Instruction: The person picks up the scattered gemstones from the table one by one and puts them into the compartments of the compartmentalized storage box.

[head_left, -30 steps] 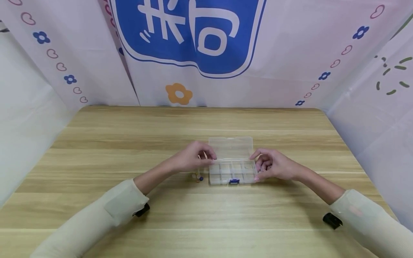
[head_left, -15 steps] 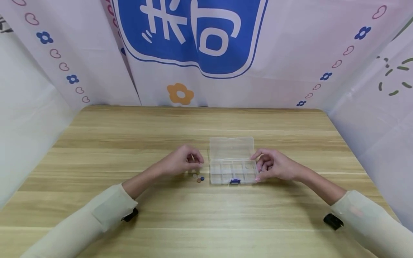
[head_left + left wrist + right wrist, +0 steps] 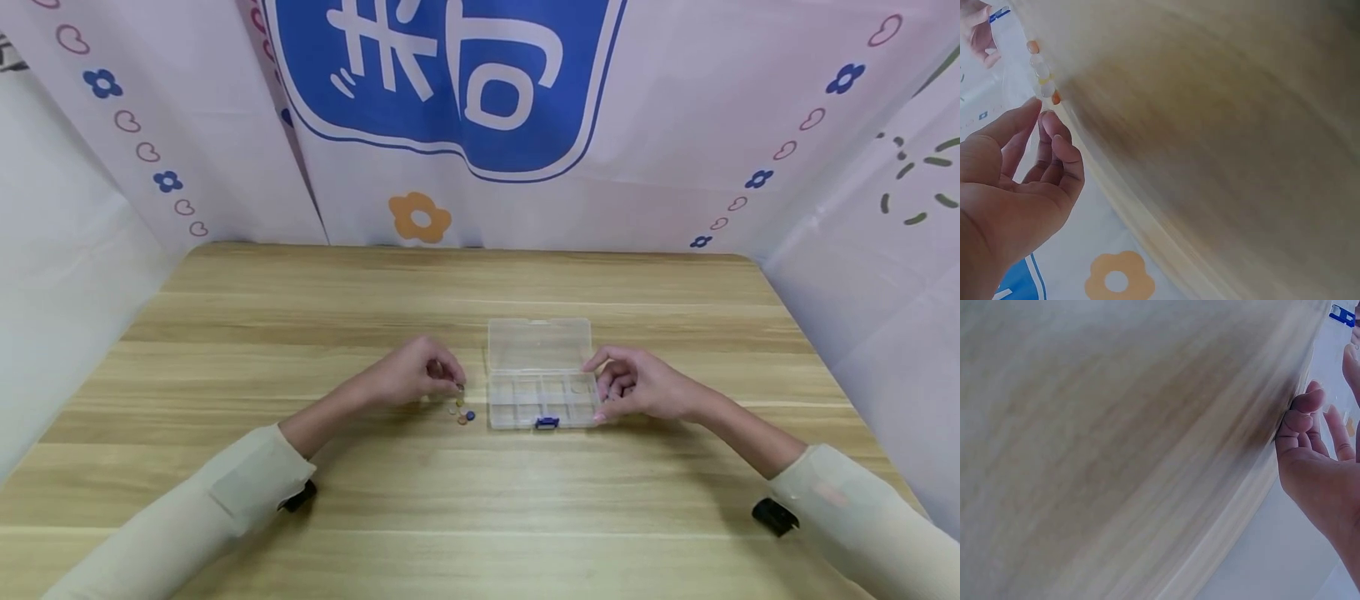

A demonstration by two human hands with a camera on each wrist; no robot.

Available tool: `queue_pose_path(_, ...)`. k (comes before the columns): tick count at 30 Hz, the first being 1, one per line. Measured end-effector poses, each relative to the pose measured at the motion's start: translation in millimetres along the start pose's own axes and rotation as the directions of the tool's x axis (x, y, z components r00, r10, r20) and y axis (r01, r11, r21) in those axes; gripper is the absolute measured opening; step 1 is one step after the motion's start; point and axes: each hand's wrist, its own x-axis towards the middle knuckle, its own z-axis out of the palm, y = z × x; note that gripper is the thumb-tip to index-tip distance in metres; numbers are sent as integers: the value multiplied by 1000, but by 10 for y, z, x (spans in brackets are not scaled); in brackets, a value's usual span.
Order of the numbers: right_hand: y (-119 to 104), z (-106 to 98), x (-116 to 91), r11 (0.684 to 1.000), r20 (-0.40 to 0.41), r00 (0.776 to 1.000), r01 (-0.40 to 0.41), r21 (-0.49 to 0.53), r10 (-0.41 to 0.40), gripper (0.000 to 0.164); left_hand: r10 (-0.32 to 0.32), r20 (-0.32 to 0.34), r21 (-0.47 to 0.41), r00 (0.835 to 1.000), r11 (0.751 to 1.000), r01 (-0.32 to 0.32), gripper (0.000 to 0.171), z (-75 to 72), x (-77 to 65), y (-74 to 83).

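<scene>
A clear plastic compartment box [image 3: 502,417] lies with its lid [image 3: 538,343] folded back and a blue latch [image 3: 547,422] at the front. My right hand [image 3: 648,383] holds its right side, index finger at the hinge corner and thumb near the front. Left of the box lie several small bead-like pieces: a blue one [image 3: 470,415], an orange one [image 3: 462,420], a yellow one [image 3: 459,402] and a clear one [image 3: 452,411]. Over them, my left hand [image 3: 416,371] brings thumb and index tips to a brownish-orange bead [image 3: 1055,98]; whether they pinch it is unclear.
The wooden table [image 3: 480,517] extends around both arms. Behind it hangs a white cloth [image 3: 675,125] with a blue sign print, and more white cloth closes off both sides. Dark wrist devices [image 3: 775,517] sit under the sleeves.
My left hand has moved left from the box's rear left edge and lowered to the small beads. My right hand keeps its place at the box's right side.
</scene>
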Motion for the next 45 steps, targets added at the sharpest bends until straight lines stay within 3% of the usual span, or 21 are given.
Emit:
queue_pose_path(19, -30, 1, -16, 999, 3, 999, -37, 26, 36, 57, 51, 24, 98, 998, 994, -53, 9, 36, 37, -12)
queue_pose_path(28, -16, 0, -8, 999, 11, 1000, -26, 43, 26, 56, 39, 7, 86, 999, 996, -39, 9, 23, 26, 6)
queue_pose_path(36, -16, -5, -10, 999, 9, 1000, -23, 44, 22, 56, -24, 11, 40, 1000, 999, 24, 3, -55, 18, 49)
queue_pose_path(45, -16, 2, -12, 999, 9, 1000, -27, 44, 27, 55, -14, -13, 14, 1000, 1000, 14, 6, -81, 47, 71)
